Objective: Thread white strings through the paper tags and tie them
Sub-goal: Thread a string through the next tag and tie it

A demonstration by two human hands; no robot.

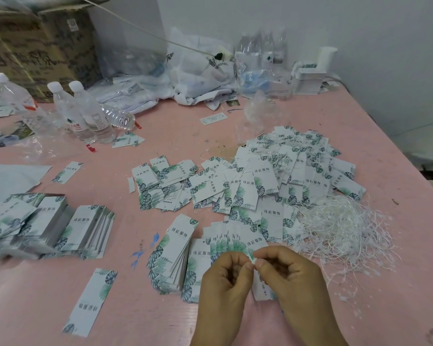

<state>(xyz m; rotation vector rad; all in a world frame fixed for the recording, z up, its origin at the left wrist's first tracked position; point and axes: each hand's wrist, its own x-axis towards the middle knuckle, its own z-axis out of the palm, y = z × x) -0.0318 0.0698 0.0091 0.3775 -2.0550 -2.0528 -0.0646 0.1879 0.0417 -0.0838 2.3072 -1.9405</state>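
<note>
Left hand (226, 278) and right hand (289, 275) meet fingertip to fingertip over the pink worktop (235, 136), both grips pinching one tag (263, 292) at its top, strings (340, 231) heaped just right.

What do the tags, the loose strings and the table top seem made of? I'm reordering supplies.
Tags: thin printed card, matte by the look; they lie flat and stack with crisp edges. Strings: fine white cord, possibly plastic or waxed, since the strands hold springy curls. Table top: smooth pink sheet, perhaps laminate or painted board, scuffed and stained.
</note>
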